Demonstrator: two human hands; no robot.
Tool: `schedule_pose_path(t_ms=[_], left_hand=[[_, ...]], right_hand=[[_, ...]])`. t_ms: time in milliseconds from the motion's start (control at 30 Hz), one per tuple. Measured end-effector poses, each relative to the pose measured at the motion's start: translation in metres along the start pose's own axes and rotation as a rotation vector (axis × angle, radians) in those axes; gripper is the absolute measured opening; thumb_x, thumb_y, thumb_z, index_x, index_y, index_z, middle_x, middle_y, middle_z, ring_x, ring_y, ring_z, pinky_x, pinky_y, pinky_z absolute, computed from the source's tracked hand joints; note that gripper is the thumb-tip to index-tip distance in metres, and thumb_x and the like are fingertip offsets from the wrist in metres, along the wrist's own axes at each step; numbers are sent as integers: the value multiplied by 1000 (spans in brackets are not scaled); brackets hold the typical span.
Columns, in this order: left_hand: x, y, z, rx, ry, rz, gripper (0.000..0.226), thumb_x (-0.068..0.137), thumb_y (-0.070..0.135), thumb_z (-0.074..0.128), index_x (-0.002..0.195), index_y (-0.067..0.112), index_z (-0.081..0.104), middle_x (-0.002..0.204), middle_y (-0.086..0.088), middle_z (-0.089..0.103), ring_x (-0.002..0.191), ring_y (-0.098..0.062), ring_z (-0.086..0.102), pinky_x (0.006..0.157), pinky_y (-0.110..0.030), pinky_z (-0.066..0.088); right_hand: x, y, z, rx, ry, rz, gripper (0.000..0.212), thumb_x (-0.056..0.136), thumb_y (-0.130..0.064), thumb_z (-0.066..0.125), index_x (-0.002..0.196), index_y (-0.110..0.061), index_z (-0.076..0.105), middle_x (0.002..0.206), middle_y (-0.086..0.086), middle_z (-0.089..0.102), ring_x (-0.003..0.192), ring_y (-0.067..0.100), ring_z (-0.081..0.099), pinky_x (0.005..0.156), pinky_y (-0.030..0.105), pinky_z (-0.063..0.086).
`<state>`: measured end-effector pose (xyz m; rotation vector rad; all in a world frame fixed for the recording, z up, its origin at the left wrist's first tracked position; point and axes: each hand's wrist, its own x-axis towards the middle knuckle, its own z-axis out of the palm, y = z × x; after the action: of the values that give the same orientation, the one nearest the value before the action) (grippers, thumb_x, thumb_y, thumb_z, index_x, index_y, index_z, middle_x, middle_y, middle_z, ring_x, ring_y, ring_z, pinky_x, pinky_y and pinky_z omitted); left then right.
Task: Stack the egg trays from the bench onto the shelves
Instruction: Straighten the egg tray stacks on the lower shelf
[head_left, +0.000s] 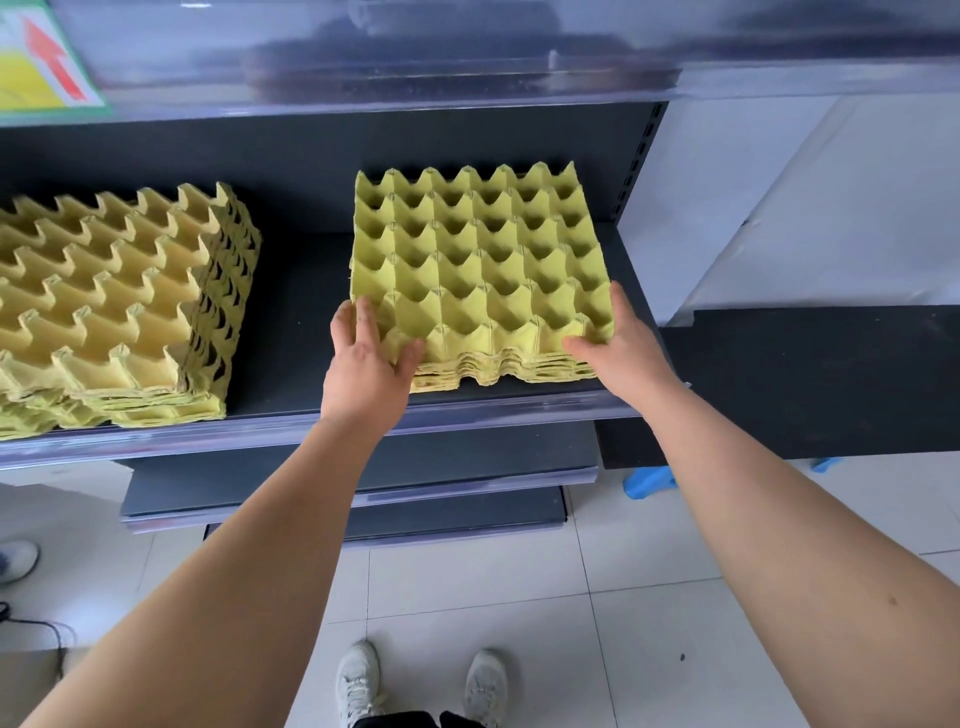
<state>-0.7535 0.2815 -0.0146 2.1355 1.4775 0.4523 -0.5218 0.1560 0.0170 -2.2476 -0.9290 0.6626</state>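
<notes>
Here, two hands (493, 348), two tray stacks (478, 270)

Both arms bare, stretched forward and up from the lower corners of the view, forearms converging slightly. Left hand (366, 358): palm turned inward, fingers spread and curled, thumb pointing right, wrist bent a little. Right hand (618, 340): palm inward, fingers pointing forward along one side, thumb reaching left. Hands level with each other, well apart, facing one another. Feet in pale sneakers, planted below, toes forward.
</notes>
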Motion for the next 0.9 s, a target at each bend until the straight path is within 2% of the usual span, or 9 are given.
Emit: schedule_pose_path(t_ms=[133,267,367,433,533,633,800,867,900], left_hand=[[4,-4,0,-50,-6,-37,88,92,46,55,153,13,0,154,-7,17,112,-40,54,81,-45,46],[9,-6,-2,-74,-23,-45,81,90,42,59,148,9,12,148,-10,26,107,-40,56,78,-45,47],[9,-4,-3,-67,-36,-55,77,91,40,59,146,10,15,146,-10,27,101,-41,58,70,-40,42],[8,-3,-4,-17,-61,-44,82,92,41,57,149,8,8,148,-10,22,101,-41,58,70,-38,41],[9,-4,-9,73,-132,-38,89,94,42,52,151,6,-6,152,-11,13,104,-40,57,73,-39,43],[11,-8,-19,119,-171,-28,84,95,41,50,151,7,-3,153,-11,16,108,-38,56,78,-43,47],[5,-10,-33,199,-240,10,70,99,35,45,150,5,7,145,-15,31,106,-37,57,78,-44,48],[1,-10,-43,237,-284,32,60,99,35,44,146,6,20,137,-13,39,98,-34,59,70,-40,47],[-1,-13,-49,257,-288,55,52,98,36,44,140,8,30,130,-12,45,92,-31,58,68,-39,46]], right_hand=[[-4,-2,0,-109,69,-45,83,87,-34,64,151,-17,13,145,12,36,130,27,38,97,32,34],[-7,-3,7,-174,111,-44,80,89,-35,62,150,-10,17,145,15,38,131,28,38,101,36,36],[-5,-5,7,-202,105,-31,78,91,-34,61,150,-9,16,144,16,38,130,30,40,99,37,38],[-5,-7,7,-217,110,-20,78,91,-34,61,150,-9,16,143,16,39,129,30,41,98,38,39],[-4,-9,9,-260,140,2,67,90,-33,61,142,-7,28,133,17,46,119,31,49,82,36,42],[-5,-10,17,-342,214,16,52,90,-32,60,129,-3,41,124,17,50,107,33,55,73,35,43],[-20,-17,29,-496,247,3,41,94,-24,54,125,2,44,137,20,37,121,35,44,94,39,41],[-29,-18,30,-531,229,-21,44,95,-25,52,130,0,43,144,22,31,130,35,37,104,40,37],[-34,-19,29,-520,246,-48,44,95,-25,52,130,-1,45,143,20,34,130,35,38,103,40,37]])
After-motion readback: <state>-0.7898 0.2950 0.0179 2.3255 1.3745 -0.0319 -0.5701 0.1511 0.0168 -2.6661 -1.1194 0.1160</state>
